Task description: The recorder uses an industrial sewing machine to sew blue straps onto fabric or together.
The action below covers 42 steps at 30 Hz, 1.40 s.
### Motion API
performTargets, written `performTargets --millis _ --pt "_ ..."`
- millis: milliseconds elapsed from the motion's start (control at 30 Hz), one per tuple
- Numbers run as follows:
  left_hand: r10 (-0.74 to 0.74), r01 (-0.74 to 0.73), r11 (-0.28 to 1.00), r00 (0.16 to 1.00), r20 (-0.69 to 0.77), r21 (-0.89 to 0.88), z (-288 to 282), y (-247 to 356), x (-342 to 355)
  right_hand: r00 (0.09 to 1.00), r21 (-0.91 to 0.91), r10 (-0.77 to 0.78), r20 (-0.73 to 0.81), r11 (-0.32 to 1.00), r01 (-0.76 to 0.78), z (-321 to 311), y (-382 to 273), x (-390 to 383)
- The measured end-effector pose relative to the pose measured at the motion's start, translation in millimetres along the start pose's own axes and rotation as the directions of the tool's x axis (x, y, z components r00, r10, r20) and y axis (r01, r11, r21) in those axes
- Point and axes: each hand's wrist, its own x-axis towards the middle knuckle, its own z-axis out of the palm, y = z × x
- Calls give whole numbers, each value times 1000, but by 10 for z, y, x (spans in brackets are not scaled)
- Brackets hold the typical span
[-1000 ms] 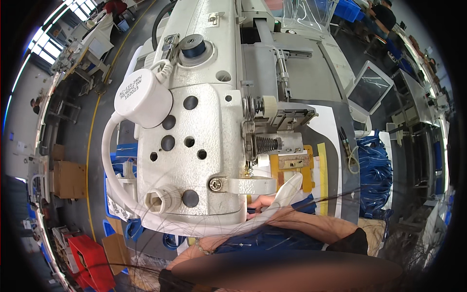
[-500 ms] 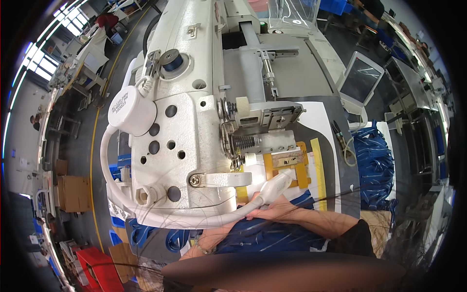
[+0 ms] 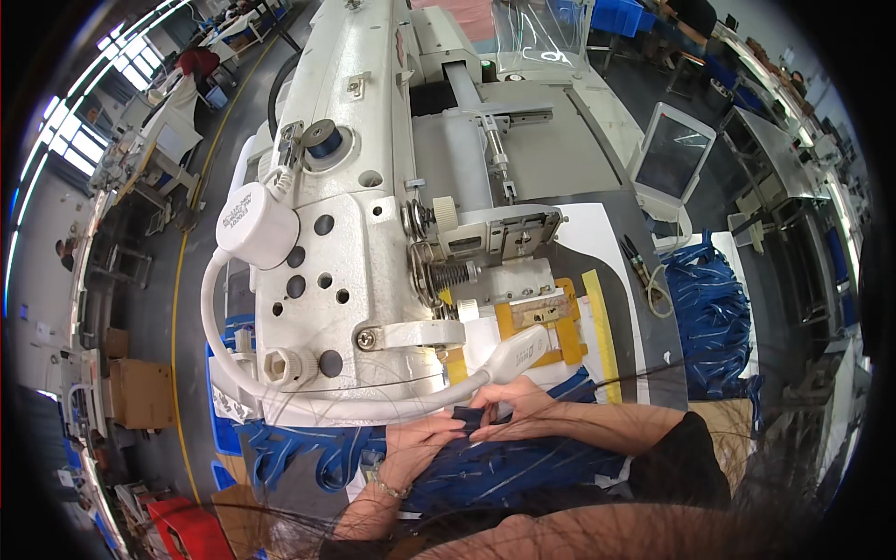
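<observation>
Just below the sewing machine's head, my left hand (image 3: 425, 440) and my right hand (image 3: 515, 407) meet. A small folded piece of dark navy strap (image 3: 469, 419) is pinched between them, fingers closed on both sides. My left wrist wears a bracelet (image 3: 394, 489). Under my forearms lies a heap of blue straps (image 3: 509, 471) with pale stripes. The white industrial sewing machine (image 3: 373, 233) stands in front of me, and its lamp (image 3: 516, 355) on a bent white cord reaches close above my right hand. Beside the lamp is a yellow-framed clamp plate (image 3: 565, 322).
A pile of blue straps (image 3: 714, 308) lies to the right, near thread snips (image 3: 639, 261) and a tilted screen panel (image 3: 674, 154). More blue straps (image 3: 308, 453) hang at the left edge. A cardboard box (image 3: 142, 394) and red bin (image 3: 191, 529) stand on the left floor.
Both hands have drawn back toward me from under the lamp, and the dark strap piece now shows between the fingers. The left hand has come out from behind the cord. The view has shifted slightly.
</observation>
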Motion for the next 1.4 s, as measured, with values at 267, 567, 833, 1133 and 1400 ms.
performTargets --millis 267,567,833,1133,1400 --pt "158 -152 974 987 -23 168 -1 -23 12 974 265 218 -57 944 -196 9 -36 26" --pt "-21 22 993 1000 16 -112 -18 51 52 980 202 194 -36 962 -183 19 -30 13" --pt "-87 92 989 995 53 -116 8 31 37 995 58 100 -8 993 -99 14 2 1" --pt "-97 93 993 994 -58 -67 57 61 36 996 104 92 -22 991 -89 23 22 15" --pt "-110 105 992 991 -78 -64 73 30 21 994 112 102 45 988 -107 17 22 9"
